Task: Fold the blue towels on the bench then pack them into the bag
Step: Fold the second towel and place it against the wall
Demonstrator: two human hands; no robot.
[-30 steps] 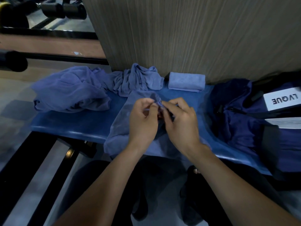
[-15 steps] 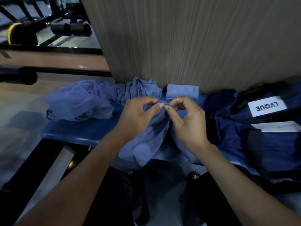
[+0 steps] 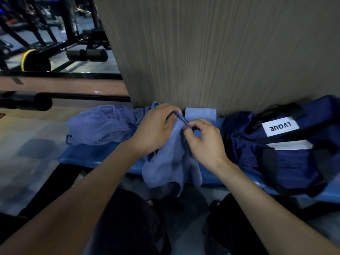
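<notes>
Both hands on one towel (image 3: pixel 171 162), lifted above the bench (image 3: pixel 88 155). Left hand (image 3: pixel 156 129) grips its top edge, fingers curled over the hem. Right hand (image 3: pixel 204 138) pinches the same edge just beside it, thumb and forefinger closed on the fabric. Rest of the towel hangs bunched, lower end draped past the bench's front edge. Crumpled pile (image 3: pixel 99 126) of blue towels lies left on the bench, against the wall (image 3: pixel 211 52). One folded towel (image 3: pixel 201 113) sits behind the hands at the wall. Bag (image 3: pixel 285 155), navy, white LVQUE label, sits on the bench at right, near the right hand, not touching it.
</notes>
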